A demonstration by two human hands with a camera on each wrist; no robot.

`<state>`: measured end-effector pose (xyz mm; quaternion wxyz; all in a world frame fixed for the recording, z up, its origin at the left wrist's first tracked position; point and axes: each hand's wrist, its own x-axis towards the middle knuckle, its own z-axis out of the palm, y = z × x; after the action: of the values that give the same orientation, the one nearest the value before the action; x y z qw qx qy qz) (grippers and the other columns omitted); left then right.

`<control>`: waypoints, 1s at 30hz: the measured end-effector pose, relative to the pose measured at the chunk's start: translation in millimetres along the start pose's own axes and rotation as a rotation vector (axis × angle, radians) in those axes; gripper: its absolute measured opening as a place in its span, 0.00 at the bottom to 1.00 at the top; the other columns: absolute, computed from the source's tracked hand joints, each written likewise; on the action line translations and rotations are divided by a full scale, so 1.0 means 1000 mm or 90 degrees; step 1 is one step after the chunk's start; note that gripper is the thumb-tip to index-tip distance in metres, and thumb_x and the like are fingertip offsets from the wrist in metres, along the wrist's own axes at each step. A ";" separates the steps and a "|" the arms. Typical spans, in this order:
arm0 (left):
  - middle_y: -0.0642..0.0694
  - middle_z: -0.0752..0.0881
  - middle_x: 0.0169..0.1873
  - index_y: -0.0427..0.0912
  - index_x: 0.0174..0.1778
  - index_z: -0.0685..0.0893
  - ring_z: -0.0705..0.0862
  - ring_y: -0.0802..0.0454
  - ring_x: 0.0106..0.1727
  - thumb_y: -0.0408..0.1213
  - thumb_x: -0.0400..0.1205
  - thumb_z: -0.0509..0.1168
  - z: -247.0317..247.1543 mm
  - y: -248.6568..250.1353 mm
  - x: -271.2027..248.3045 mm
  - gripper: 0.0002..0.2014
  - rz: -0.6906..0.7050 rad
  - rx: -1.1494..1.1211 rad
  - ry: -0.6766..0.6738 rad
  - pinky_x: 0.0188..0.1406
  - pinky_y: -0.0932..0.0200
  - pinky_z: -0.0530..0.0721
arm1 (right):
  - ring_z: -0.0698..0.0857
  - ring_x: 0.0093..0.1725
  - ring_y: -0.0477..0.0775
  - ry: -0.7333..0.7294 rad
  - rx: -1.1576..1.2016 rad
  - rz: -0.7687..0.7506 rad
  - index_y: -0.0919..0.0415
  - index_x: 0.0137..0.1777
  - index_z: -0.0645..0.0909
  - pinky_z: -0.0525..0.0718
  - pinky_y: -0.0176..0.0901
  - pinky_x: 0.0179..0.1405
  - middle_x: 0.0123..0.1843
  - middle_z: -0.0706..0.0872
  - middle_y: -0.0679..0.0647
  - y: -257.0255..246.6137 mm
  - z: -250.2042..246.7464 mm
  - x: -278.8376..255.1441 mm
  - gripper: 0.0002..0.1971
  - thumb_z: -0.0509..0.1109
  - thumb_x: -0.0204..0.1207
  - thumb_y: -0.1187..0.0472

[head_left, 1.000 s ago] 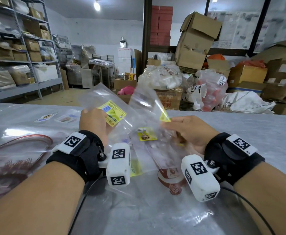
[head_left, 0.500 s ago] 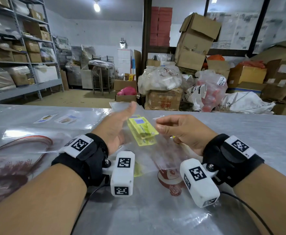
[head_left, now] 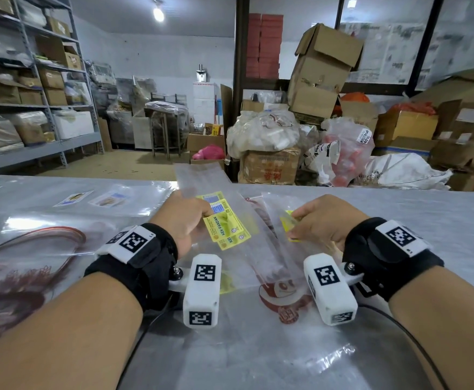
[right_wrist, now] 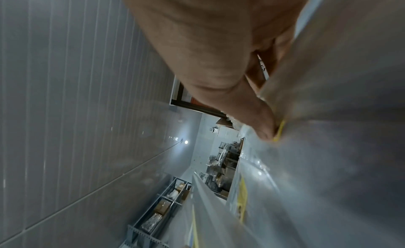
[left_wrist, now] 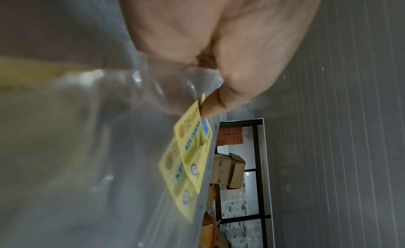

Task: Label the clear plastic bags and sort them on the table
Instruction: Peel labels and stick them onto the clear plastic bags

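Now the left hand (head_left: 186, 218) pinches a clear plastic bag (head_left: 202, 178) bearing two overlapping yellow "KEK PANDAN" labels (head_left: 226, 225), lifted just above the tabletop (head_left: 441, 220). Just beside that bag, the right hand (head_left: 321, 220) curls its fingers (right_wrist: 260, 123) on a second clear bag (head_left: 272, 220) with a small yellow label (head_left: 288, 220).

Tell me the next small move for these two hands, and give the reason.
Probably the left hand should lay its labelled clear bags flat on the table, clear of the right hand. Each hand already pinches a separate bag with a yellow label; the left ones read KEK PANDAN, so they look ready for sorting.
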<state>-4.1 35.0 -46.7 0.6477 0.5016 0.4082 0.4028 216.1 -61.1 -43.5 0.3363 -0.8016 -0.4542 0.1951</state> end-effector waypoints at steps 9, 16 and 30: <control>0.34 0.89 0.50 0.43 0.57 0.78 0.88 0.37 0.47 0.21 0.87 0.60 0.005 0.001 -0.007 0.12 0.010 0.018 -0.035 0.54 0.38 0.89 | 0.86 0.46 0.44 0.003 0.334 -0.206 0.49 0.40 0.93 0.77 0.35 0.48 0.39 0.89 0.35 -0.016 0.007 -0.012 0.09 0.75 0.79 0.49; 0.36 0.93 0.51 0.41 0.58 0.85 0.93 0.39 0.48 0.49 0.86 0.66 0.010 0.002 -0.015 0.14 0.039 0.000 -0.133 0.51 0.41 0.92 | 0.87 0.62 0.40 -0.191 0.290 -0.242 0.50 0.56 0.91 0.83 0.36 0.67 0.56 0.93 0.41 -0.021 0.026 -0.023 0.20 0.68 0.70 0.42; 0.44 0.91 0.46 0.31 0.78 0.70 0.84 0.45 0.65 0.29 0.90 0.55 0.007 -0.001 0.002 0.19 0.087 0.031 -0.042 0.82 0.37 0.68 | 0.86 0.33 0.46 -0.153 0.318 -0.149 0.60 0.61 0.88 0.84 0.34 0.33 0.43 0.92 0.54 -0.024 0.018 -0.022 0.09 0.71 0.83 0.64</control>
<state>3.6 34.1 -46.9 0.6193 0.5569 0.3612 0.4193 179.3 -65.3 -39.2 0.4871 -0.6072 -0.5182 0.3544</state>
